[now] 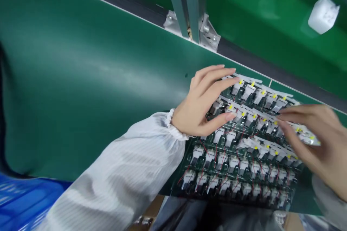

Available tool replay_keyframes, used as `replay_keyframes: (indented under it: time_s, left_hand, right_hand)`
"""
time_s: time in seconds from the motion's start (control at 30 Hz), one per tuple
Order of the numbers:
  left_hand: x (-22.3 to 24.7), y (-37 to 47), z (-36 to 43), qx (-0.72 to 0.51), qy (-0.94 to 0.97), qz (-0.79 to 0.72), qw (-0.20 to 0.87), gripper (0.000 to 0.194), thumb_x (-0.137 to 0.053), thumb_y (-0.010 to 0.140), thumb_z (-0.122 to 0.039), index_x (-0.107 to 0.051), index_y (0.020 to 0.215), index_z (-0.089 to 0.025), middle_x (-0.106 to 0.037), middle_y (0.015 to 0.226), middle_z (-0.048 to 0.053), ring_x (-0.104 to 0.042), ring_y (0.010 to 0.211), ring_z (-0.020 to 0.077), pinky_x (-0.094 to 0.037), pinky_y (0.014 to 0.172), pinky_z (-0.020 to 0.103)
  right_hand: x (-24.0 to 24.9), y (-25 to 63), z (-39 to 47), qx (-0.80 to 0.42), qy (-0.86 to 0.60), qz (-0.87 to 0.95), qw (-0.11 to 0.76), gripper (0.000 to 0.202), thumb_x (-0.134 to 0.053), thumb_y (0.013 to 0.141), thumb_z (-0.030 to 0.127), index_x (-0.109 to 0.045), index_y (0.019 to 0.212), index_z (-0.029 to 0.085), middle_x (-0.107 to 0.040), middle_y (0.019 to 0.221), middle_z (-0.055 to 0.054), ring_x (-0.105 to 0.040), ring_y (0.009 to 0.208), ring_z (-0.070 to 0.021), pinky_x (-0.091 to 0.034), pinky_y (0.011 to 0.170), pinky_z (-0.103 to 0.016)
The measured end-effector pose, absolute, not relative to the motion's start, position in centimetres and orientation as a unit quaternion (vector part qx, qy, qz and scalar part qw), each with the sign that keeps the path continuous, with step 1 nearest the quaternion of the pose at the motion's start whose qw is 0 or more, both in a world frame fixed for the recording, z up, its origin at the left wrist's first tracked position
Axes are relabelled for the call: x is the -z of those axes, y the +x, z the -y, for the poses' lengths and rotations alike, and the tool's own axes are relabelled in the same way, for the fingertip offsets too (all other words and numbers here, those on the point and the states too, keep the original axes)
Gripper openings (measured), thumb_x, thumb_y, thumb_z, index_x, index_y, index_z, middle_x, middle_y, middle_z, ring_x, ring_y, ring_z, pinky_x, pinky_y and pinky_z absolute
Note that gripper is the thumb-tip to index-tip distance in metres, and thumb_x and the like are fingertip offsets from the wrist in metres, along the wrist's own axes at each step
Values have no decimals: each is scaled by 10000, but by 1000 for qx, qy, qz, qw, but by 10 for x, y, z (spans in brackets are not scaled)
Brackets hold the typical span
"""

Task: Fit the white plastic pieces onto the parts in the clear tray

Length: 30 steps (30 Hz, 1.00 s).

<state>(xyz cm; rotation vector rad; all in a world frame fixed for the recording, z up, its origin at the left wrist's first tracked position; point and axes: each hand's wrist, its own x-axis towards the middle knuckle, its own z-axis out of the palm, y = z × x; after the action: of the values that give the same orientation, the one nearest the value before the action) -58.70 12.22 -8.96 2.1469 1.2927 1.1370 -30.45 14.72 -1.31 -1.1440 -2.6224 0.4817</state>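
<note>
A clear tray [187,157] lies on the green table and holds rows of small white parts [233,164] with thin red wires. Along the upper rows run white strips [251,78] with yellow marks. My left hand [207,99] rests over the tray's upper left corner, its fingers spread and its thumb apart, with nothing seen in it. At the right side, my right hand [317,133] is blurred, thumb and fingertips brought close together over the second row. Whatever is between those fingertips is too small to make out.
Behind the green table [81,90] a metal post [188,3] stands on brackets at the back edge. A white object [323,15] is at the upper right. A blue crate [29,202] sits at the lower left.
</note>
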Motion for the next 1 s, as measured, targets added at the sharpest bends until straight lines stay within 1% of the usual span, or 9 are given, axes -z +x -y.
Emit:
replay_keyframes:
  time_s: [0.1, 0.27, 0.5, 0.6, 0.73, 0.87, 1.0]
  left_hand:
    - [92, -589, -120, -410, 772, -454, 174, 502, -419, 915, -521, -418, 1339, -252, -502, 1355, 97, -401, 1297, 303, -310, 1084, 548]
    - [96, -589, -119, -425, 784, -427, 151, 474, -488, 895, -457, -451, 1317, -245, -529, 1322, 104, -413, 1274, 306, -327, 1046, 529]
    - [95, -585, -115, -367, 841, -377, 131, 330, -553, 866, -403, -588, 1158, -253, -566, 1303, 92, -427, 1246, 324, -324, 974, 510]
    - [93, -583, -113, -359, 849, -367, 123, 284, -576, 856, -359, -614, 1110, -237, -594, 1268, 92, -443, 1227, 321, -312, 959, 497]
    - [90, -581, -111, -368, 849, -362, 109, 216, -589, 851, -313, -638, 1040, -219, -629, 1202, 89, -473, 1185, 307, -308, 938, 479]
    - [88, -581, -111, -373, 850, -357, 107, 163, -594, 850, -286, -656, 982, -213, -649, 1140, 82, -488, 1156, 296, -303, 925, 465]
    - [87, -582, -111, -369, 852, -356, 99, 134, -584, 869, -315, -666, 910, -218, -683, 1043, 59, -520, 1112, 276, -301, 910, 448]
  right_hand:
    - [29, -335, -154, -184, -368, 909, 61, 181, -560, 889, 220, -613, 1061, 237, -622, 1057, -80, -563, 997, -251, -454, 863, -426]
    - [35, -338, -155, -171, -392, 904, 23, 193, -536, 890, 248, -607, 1065, 212, -595, 1079, -94, -522, 1025, -274, -427, 878, -448]
    - [27, -342, -149, -206, -410, 888, 26, 165, -552, 862, 259, -597, 1018, 231, -604, 1084, -70, -523, 1013, -265, -409, 883, -439]
    - [24, -344, -148, -228, -429, 874, 24, 152, -543, 872, 263, -597, 1011, 232, -630, 1041, -59, -545, 986, -252, -408, 882, -434]
    - [20, -344, -143, -234, -456, 858, 36, 113, -540, 884, 272, -624, 947, 230, -664, 974, -44, -574, 935, -231, -409, 882, -425]
    - [16, -341, -136, -240, -504, 828, 52, 142, -568, 876, 341, -652, 896, 227, -683, 912, -42, -602, 898, -220, -448, 817, -396]
    - [10, -334, -125, -229, -560, 792, 83, 173, -603, 856, 378, -675, 876, 221, -689, 870, -35, -624, 830, -198, -476, 745, -365]
